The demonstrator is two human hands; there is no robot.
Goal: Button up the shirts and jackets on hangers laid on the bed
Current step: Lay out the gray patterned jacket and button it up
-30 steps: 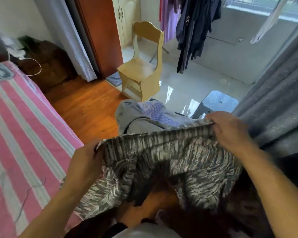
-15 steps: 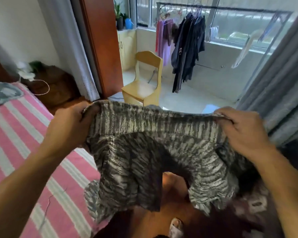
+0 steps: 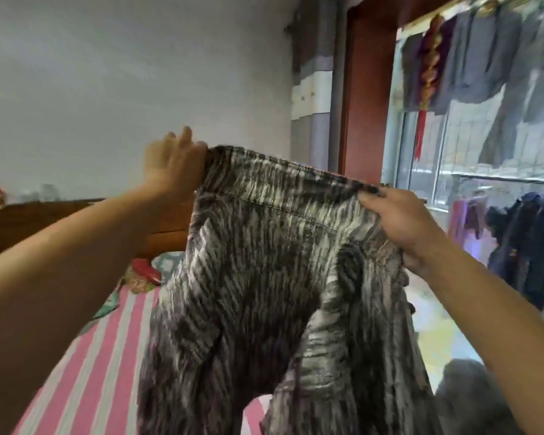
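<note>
Both hands, left hand point(image 3: 173, 164) and right hand point(image 3: 399, 224), are gripping the striped shirt point(image 3: 264, 277) by its top edge, above the bed point(image 3: 85, 372). The left hold looks shallow, so that corner is risking slipping free

This is a bedroom in a home. At lower left lies a bed point(image 3: 85, 365) w/ a pink and grey striped sheet, and a wooden headboard point(image 3: 44, 224) stands at mid left under a plain white wall point(image 3: 123, 73). At right, a big window point(image 3: 471, 152) w/ washed clothes point(image 3: 471, 70) hanging on a rail, plus a curtain point(image 3: 311, 89) beside the wooden frame point(image 3: 368, 105).
</note>
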